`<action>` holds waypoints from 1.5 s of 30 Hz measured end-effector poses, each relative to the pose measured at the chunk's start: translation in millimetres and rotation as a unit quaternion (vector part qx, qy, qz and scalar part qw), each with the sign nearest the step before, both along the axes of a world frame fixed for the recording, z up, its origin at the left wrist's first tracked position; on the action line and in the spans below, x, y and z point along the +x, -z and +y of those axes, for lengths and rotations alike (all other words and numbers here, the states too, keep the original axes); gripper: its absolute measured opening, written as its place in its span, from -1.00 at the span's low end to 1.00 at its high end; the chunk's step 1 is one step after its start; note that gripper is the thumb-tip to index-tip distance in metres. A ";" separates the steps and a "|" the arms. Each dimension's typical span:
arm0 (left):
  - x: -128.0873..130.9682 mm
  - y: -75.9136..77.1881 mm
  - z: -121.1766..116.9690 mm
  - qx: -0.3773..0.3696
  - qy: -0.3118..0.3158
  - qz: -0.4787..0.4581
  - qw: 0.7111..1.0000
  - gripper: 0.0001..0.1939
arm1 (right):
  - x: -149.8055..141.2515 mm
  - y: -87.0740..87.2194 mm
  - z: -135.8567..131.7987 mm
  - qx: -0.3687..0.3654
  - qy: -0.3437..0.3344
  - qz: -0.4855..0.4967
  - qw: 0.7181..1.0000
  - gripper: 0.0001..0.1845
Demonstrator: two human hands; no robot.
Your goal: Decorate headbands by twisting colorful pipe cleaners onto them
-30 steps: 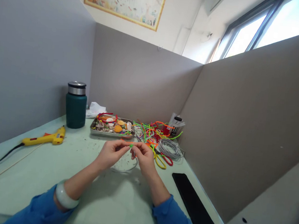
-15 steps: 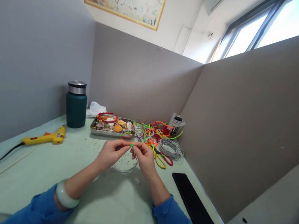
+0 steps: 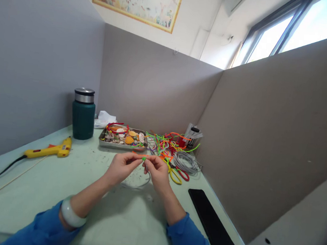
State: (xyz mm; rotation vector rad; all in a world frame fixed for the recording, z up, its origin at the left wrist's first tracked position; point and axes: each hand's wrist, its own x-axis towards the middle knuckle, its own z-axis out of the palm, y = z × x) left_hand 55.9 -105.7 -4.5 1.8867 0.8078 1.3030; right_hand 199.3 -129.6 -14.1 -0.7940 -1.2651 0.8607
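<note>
My left hand point(image 3: 123, 167) and my right hand point(image 3: 157, 171) meet fingertip to fingertip above the table. Between their pinched thumbs and fingers a small green piece point(image 3: 143, 158) peeks out; its kind is too small to make out. Below the fingers hangs a curved grey wire point(image 3: 147, 180), running up into my right hand and bending round toward the left wrist. Where its other end goes is hidden. An orange strip point(image 3: 136, 153) shows just behind my left fingertips, and I cannot tell whether it is held.
Beyond the hands stands a metal tray point(image 3: 121, 147) of shells. Right of it lie colourful pipe cleaners point(image 3: 164, 143), a grey wire coil point(image 3: 185, 162) and scissors point(image 3: 176, 177). A yellow glue gun point(image 3: 49, 151) and green flask point(image 3: 83, 119) are left, a black slab point(image 3: 211, 220) right.
</note>
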 end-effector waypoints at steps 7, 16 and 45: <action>0.2 -3.0 -1.4 0.001 0.000 -0.001 1.000 -0.80 | 0.6 -1.4 -2.6 0.001 0.002 -0.017 1.000 -0.88; 0.7 -0.6 -0.2 -0.007 -0.006 -0.004 1.000 -0.77 | -1.6 2.4 0.1 0.019 0.026 -0.033 0.999 -0.89; -8.1 -8.9 6.1 -0.268 0.110 -0.146 0.946 -0.67 | -0.3 8.7 2.0 0.023 0.028 -0.071 0.997 -0.82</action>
